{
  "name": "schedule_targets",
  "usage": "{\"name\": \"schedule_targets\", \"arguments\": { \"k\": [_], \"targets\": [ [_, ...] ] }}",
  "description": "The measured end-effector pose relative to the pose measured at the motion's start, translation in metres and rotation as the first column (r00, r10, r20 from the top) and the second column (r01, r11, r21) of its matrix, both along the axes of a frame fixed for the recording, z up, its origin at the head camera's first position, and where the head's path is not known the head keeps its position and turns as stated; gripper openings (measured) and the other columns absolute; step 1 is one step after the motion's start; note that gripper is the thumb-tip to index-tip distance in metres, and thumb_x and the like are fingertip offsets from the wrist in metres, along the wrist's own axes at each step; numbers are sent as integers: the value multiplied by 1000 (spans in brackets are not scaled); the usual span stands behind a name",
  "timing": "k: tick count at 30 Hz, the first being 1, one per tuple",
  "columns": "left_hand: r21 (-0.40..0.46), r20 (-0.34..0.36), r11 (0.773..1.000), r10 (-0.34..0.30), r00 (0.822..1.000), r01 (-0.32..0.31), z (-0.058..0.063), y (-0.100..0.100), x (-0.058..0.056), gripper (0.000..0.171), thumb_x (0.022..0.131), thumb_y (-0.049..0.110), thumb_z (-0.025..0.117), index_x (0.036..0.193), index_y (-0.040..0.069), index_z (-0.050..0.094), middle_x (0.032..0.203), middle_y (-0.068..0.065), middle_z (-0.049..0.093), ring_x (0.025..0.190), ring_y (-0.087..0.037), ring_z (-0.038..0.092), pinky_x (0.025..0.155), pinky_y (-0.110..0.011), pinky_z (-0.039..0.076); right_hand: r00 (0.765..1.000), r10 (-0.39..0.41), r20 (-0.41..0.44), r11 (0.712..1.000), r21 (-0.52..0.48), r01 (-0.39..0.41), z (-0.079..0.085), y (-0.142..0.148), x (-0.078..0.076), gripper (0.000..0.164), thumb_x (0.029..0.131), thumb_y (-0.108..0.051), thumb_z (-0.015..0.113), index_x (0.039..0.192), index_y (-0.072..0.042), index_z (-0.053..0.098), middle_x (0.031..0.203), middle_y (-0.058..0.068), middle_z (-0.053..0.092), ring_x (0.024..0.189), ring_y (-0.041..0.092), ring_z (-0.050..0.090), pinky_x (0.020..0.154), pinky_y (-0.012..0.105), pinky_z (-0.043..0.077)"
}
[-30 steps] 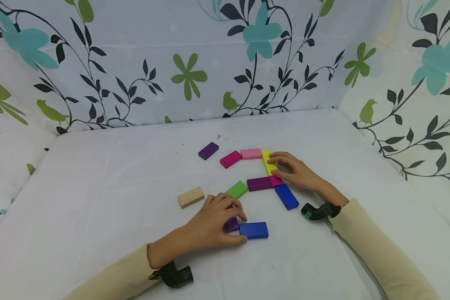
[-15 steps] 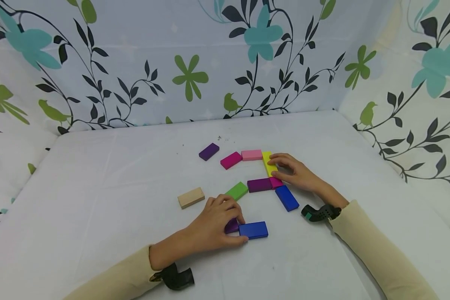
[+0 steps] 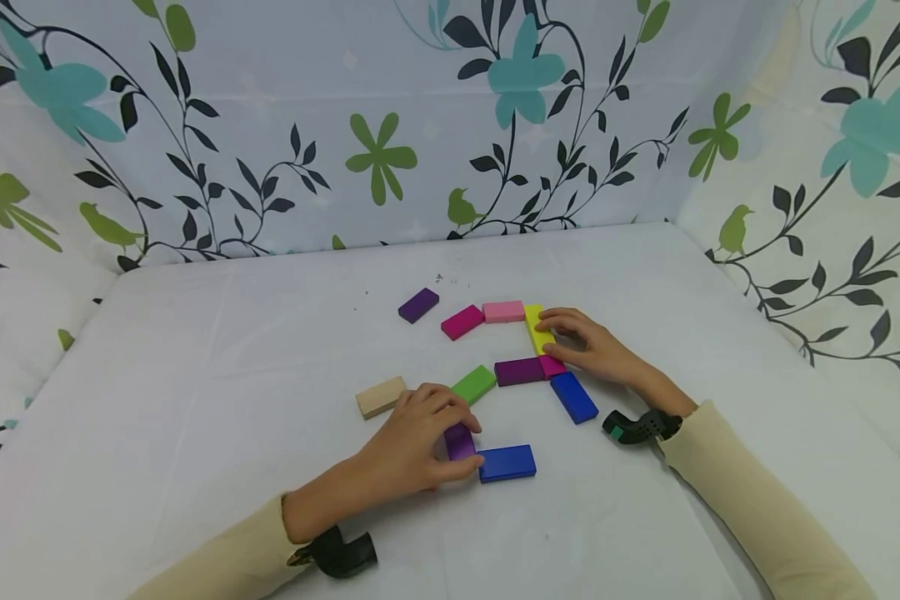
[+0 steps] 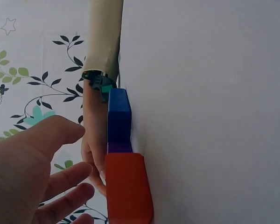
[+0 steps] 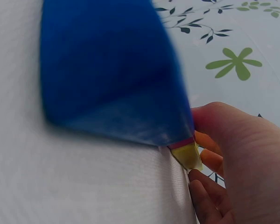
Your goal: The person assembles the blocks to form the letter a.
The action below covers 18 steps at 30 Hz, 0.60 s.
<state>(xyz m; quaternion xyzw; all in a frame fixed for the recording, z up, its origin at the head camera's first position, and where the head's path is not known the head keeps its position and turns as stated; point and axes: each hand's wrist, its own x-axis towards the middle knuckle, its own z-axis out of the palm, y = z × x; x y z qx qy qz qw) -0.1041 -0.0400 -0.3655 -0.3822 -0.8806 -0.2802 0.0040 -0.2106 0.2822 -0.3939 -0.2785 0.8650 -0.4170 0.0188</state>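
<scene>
Left hand (image 3: 408,442): fingers loosely arched, gripping nothing we can see; the purple block (image 3: 460,442) lies between thumb and forefinger
Right hand (image 3: 588,342): fingertips touch the yellow block (image 3: 532,315); we cannot tell if they pinch
Blue block (image 3: 507,463): at the left thumbtip; that thumb slipping could, we judge, nudge it askew
Blocks in sight: twelve, three purple, two blue, two magenta (image 3: 462,322), one each yellow, green (image 3: 474,384), pink (image 3: 503,312), tan (image 3: 378,398), orange (image 4: 128,186)
</scene>
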Motion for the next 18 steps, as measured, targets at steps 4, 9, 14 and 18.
{"name": "schedule_targets", "arguments": {
  "k": [4, 9, 14, 18],
  "targets": [
    [-2, -31, 1000, 23, 999, -23, 2, -5, -1, 24, 84, 35, 75, 102, 19, 69, 111, 3, 59, 118, -19, 46, 99, -52, 35, 1000, -5, 7, 1000, 1, 5, -2, 0, -1, 34, 94, -6, 62, 127, -1, 58, 144, 17, 43, 136, 35, 38, 110, 46, 32],
    [-19, -85, 997, 71, 994, -73, 4, -12, -4, 22, 85, 32, 74, 102, 19, 69, 112, 1, 60, 119, -21, 47, 97, -48, 36, 1000, -6, 14, 1000, 1, 6, -1, 1, -1, 34, 95, -6, 62, 128, -1, 58, 144, 17, 43, 136, 35, 38, 110, 47, 32],
    [8, -124, 994, 110, 986, -109, 4, -22, -10, 18, 85, 25, 74, 101, 17, 69, 110, -1, 61, 116, -23, 51, 94, -47, 39, 1000, -6, 14, 1000, -1, 6, -1, 1, -1, 34, 95, -6, 62, 128, -1, 58, 144, 17, 43, 136, 35, 38, 110, 47, 32],
    [14, -148, 990, 143, 978, -143, 3, -29, -17, 18, 84, 21, 75, 100, 14, 69, 107, -3, 61, 113, -25, 53, 94, -49, 41, 1000, -3, 13, 1000, 1, 3, 0, 0, 0, 34, 95, -6, 62, 128, -1, 58, 144, 18, 43, 136, 35, 38, 110, 48, 32]
  ]
}}
